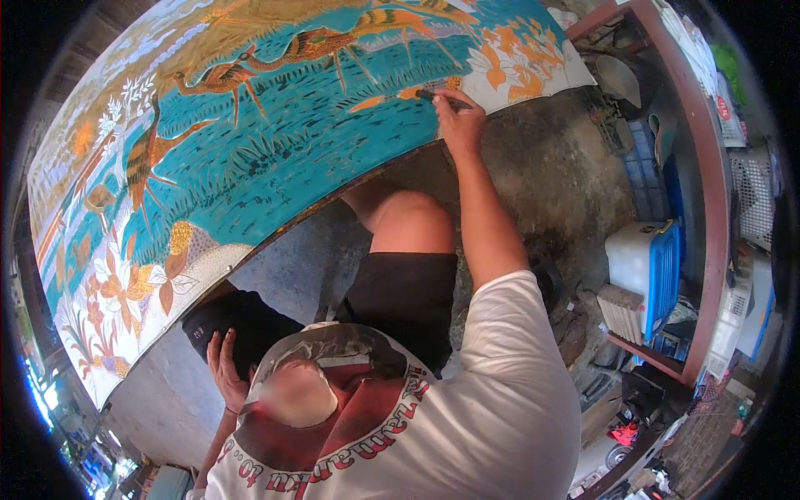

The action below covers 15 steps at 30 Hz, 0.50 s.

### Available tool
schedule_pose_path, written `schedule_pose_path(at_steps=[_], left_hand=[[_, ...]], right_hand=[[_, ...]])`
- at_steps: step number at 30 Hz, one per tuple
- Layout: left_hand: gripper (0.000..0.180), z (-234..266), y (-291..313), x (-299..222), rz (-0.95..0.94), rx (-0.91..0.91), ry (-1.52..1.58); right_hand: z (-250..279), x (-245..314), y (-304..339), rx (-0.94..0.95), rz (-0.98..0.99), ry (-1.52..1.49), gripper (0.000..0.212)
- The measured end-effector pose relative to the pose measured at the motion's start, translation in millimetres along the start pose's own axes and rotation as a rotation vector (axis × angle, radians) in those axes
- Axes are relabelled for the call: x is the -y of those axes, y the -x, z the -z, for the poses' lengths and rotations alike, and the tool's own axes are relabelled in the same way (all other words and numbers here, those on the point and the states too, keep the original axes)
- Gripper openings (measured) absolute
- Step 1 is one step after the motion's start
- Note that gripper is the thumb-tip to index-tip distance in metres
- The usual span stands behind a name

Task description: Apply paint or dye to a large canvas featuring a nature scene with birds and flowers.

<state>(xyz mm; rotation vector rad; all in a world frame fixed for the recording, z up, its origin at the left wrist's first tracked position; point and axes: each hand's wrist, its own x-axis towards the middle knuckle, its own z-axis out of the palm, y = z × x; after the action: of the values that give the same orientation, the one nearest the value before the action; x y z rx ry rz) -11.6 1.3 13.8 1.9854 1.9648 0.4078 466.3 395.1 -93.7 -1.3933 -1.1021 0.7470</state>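
Observation:
A large painted cloth (275, 183) spreads across the upper left, with orange, long-legged birds on teal water. White areas along its lower edge carry outlined flowers, partly coloured orange and gold. My right hand (460, 119) is at the cloth's right part, closed around a slim dark brush (427, 95). The brush tip meets a small orange and patterned shape near the white flowers; its bristles are too small to make out. My left hand (225, 367) holds nothing and lies against the black cloth over my left knee, fingers apart.
The painted cloth's curved near edge passes just above my knees. To the right stand a white box with a blue lid (642, 267), a blue crate (644, 167) and a reddish-brown frame (715, 208). Stained concrete floor (542, 167) shows between the cloth and these.

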Motion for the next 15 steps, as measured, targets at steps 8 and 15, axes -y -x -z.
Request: schedule_pose_path(at_steps=[8, 15], left_hand=[[0.066, -0.3, 0.2, 8.4, -0.071, 0.008, -0.023], [0.07, -1.0, 1.7, 8.3, -0.05, 0.012, -0.021]], right_hand=[[-3.7, 4.4, -4.0, -0.06, 0.011, -0.08, 0.009], [-3.3, 4.0, -4.2, -0.017, -0.021, -0.031, 0.01]])
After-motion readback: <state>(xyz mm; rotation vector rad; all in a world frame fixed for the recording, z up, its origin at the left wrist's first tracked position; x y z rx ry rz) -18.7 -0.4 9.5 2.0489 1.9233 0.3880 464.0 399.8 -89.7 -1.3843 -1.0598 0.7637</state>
